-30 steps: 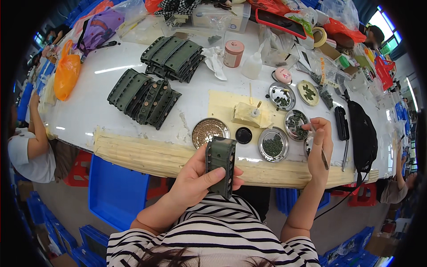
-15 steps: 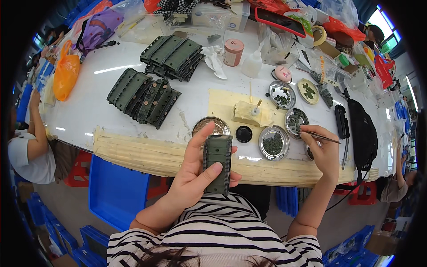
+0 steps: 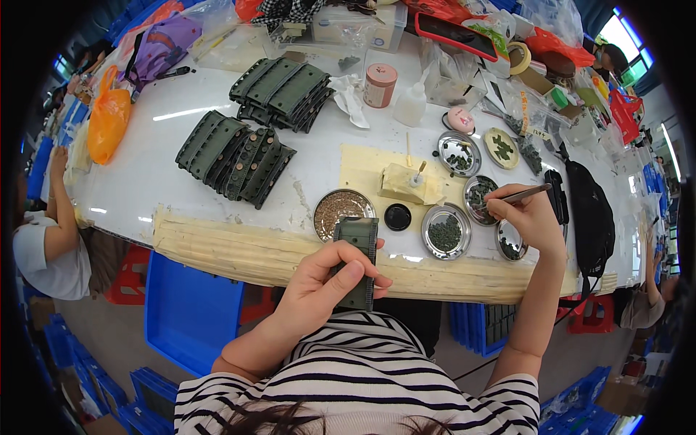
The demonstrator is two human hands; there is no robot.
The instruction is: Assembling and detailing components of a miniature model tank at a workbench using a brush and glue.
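Note:
My left hand (image 3: 308,286) is closed around a dark green moulded piece (image 3: 358,233) with ridged edges, upright near the table's front edge. In my right hand (image 3: 533,223) is a pair of slim dark tweezers (image 3: 528,193), pinched between thumb and fingers. Their tips point toward a round metal dish (image 3: 470,212) of small dark green parts; my fingers hide the tips, so I cannot tell if they grip anything. Another metal dish (image 3: 425,239) of tiny green parts lies nearer me. A dish (image 3: 316,218) of copper-coloured bits sits behind the held piece.
Stacks of similar green pieces (image 3: 279,90) stand at the back left. Beside the dishes are a black round cap (image 3: 398,217), a tape-wrapped block (image 3: 397,185) with a small brush-like stick, and a squeeze bottle (image 3: 411,106). A black pouch (image 3: 591,217) lies at right.
My left fingers have curled over the green piece, which has dropped slightly, uncovering the copper-coloured bits. My right hand has moved slightly right and up, with the tweezers now slanting up to the right.

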